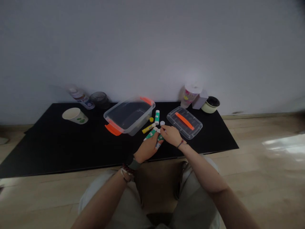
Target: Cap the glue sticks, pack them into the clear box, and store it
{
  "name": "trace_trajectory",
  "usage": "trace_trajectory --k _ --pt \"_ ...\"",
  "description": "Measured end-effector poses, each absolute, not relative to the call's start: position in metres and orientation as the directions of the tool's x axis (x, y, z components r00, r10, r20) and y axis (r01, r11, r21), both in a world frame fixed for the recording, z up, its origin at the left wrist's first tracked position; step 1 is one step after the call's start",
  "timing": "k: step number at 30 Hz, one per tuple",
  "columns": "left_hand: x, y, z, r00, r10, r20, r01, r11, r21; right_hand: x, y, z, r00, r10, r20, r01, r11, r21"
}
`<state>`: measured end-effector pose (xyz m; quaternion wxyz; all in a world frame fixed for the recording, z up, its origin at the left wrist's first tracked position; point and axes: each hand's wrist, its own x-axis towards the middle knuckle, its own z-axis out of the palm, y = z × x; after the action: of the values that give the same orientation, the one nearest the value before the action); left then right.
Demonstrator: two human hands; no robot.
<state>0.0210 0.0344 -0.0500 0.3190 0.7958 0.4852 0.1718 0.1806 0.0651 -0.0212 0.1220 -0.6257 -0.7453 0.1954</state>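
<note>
From the head camera, the left hand (pixel 149 147) is closed around a green-and-white glue stick (pixel 150 134), near the front edge of the black mat (pixel 47 149). A second green-and-white glue stick (pixel 160 138) sits between both hands. The right hand (pixel 172 135) is narrow, its fingertips (pixel 164 128) at a small white piece; whether they hold it is too small to tell. Just beyond are an upright glue stick (pixel 157 117), a yellow glue stick (pixel 148 128), a yellow cap (pixel 151 119) and a white cap (pixel 162 123). A clear plastic box (pixel 128 116) sits to the left, its clear lid (pixel 184 122) to the right. Along the far edge stand a paper cup (pixel 75 116), a spray bottle (pixel 82 99), a dark jar (pixel 100 99), a plastic cup (pixel 190 95), a small box (pixel 200 99) and a cream pot (pixel 211 105).
</note>
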Motion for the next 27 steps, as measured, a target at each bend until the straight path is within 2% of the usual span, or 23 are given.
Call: trace_trajectory --k 3,6,9,12,14,16,19,21,24,25,27 --pt "0.022 0.036 -0.053 0.449 0.891 -0.066 0.777 -0.353 0.521 0.181 0.065 -0.024 -0.162 0.984 -0.081 0.875 0.105 -0.472" --pt "0.017 0.040 -0.053 0.457 0.888 -0.040 0.782 -0.380 0.493 0.185 0.065 -0.027 -0.204 0.979 -0.013 0.773 0.152 -0.615" --pt "0.011 0.042 -0.050 0.455 0.884 0.111 0.728 -0.441 0.525 0.189 0.064 -0.027 -0.245 0.963 0.116 0.579 0.241 -0.779" --pt "0.005 0.046 -0.042 0.393 0.871 0.293 0.650 -0.489 0.581 0.189 0.061 -0.025 -0.254 0.941 0.222 0.374 0.308 -0.875" --pt "-0.001 0.051 -0.034 0.279 0.881 0.382 0.614 -0.470 0.634 0.187 0.059 -0.023 -0.269 0.929 0.255 0.262 0.326 -0.908" --pt "-0.011 0.061 -0.025 0.065 0.889 0.454 0.566 -0.407 0.717 0.185 0.057 -0.021 -0.288 0.917 0.275 0.207 0.340 -0.918" --pt "-0.031 0.081 -0.013 -0.234 0.842 0.486 0.415 -0.365 0.833 0.183 0.056 -0.020 -0.309 0.910 0.277 0.253 0.359 -0.898" --pt "-0.048 0.093 -0.007 -0.301 0.812 0.499 0.389 -0.373 0.842 0.183 0.056 -0.022 -0.343 0.899 0.271 0.309 0.381 -0.871" --pt "-0.071 0.107 -0.003 -0.229 0.819 0.526 0.605 -0.303 0.736 0.184 0.057 -0.023 -0.398 0.876 0.273 0.384 0.430 -0.817" --pt "-0.076 0.111 -0.002 -0.163 0.852 0.498 0.694 -0.260 0.671 0.184 0.057 -0.023 -0.410 0.869 0.276 0.411 0.446 -0.795" --pt "-0.084 0.119 0.000 -0.022 0.938 0.347 0.825 -0.179 0.537 0.186 0.058 -0.022 -0.429 0.859 0.280 0.463 0.475 -0.748"
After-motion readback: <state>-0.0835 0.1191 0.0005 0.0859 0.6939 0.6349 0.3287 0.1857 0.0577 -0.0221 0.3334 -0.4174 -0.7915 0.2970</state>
